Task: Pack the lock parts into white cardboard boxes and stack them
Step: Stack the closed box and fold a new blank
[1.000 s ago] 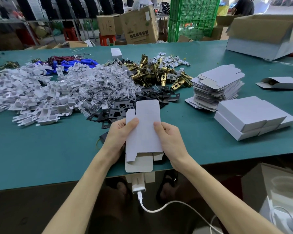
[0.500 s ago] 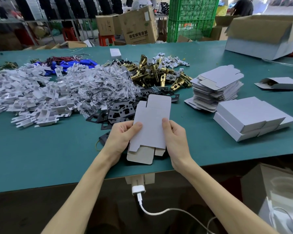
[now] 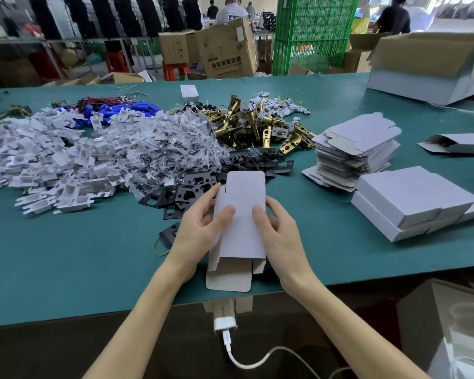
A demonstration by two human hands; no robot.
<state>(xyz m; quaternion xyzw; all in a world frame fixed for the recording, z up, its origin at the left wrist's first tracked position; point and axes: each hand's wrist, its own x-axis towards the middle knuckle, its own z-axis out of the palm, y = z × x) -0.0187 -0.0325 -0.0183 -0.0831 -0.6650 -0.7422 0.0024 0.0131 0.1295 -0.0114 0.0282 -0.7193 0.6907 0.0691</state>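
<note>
Head view: unsealed white cardboard box (image 3: 241, 192)

The white cardboard box (image 3: 241, 214) is no longer held flat: it is squeezed open into a sleeve, and a hollow mouth is now seen at the near end above the bottom flap (image 3: 227, 280). The rightward tilt of half a second ago is gone; the box is pointed straight away again. The left hand (image 3: 200, 231) is shifted up the left edge, index finger (image 3: 212, 191) stretched toward the far corner. The right hand (image 3: 279, 236) is wrapped further round the right side. The thumbs are drawn closer together.
</note>
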